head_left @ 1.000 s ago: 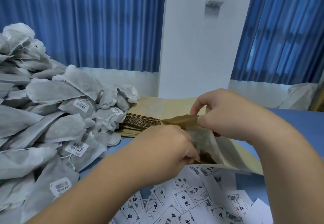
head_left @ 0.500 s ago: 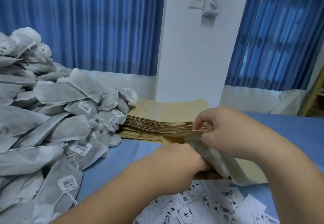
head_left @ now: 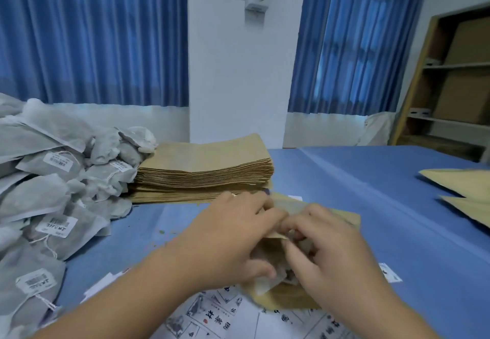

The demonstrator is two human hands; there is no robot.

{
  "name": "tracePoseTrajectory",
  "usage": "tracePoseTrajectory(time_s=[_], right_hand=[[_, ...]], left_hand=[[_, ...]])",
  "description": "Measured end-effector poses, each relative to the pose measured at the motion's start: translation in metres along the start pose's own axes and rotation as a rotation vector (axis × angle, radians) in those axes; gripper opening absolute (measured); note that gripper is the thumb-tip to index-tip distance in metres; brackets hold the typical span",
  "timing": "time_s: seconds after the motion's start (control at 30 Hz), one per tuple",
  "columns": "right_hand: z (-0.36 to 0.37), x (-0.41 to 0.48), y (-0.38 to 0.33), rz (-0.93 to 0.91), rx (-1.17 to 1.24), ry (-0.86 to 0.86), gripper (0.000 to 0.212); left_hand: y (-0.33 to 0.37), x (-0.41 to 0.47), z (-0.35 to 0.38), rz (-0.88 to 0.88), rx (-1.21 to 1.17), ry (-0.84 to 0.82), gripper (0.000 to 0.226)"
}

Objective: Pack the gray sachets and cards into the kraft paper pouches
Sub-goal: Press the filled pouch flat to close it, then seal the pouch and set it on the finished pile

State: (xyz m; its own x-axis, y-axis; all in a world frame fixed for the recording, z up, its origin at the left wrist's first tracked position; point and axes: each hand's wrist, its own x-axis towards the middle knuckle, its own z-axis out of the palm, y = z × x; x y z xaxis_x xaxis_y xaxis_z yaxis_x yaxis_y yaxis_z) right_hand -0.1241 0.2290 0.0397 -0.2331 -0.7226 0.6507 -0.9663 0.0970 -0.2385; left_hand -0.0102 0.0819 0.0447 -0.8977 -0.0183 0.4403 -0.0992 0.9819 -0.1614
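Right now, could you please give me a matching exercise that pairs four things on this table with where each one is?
Things
1. gray sachets
2. stack of flat kraft pouches
3. printed cards
4. single kraft pouch

Places
A. spread at the near edge, partly under the forearms
B. gripped by the left hand and the right hand
C. heaped at the left side of the table
D. mid-table, right beside the heap, beyond the hands

Pairs: 1-C, 2-D, 3-A, 4-B
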Motion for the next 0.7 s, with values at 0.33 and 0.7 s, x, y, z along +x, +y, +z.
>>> tracePoseTrajectory(time_s=[0.33,0.7], right_hand=[[0.004,-0.057,0.038,-0.021,-0.128,-0.176,0.052],[0.009,-0.067,0.045,-0.126,-0.066,-0.062,0.043]], left_hand=[[0.021,-0.004,0.055,-0.226,-0.032,-0.129,0.059],[0.033,-0.005,0.055,-0.078,0.294,0.216,0.051]])
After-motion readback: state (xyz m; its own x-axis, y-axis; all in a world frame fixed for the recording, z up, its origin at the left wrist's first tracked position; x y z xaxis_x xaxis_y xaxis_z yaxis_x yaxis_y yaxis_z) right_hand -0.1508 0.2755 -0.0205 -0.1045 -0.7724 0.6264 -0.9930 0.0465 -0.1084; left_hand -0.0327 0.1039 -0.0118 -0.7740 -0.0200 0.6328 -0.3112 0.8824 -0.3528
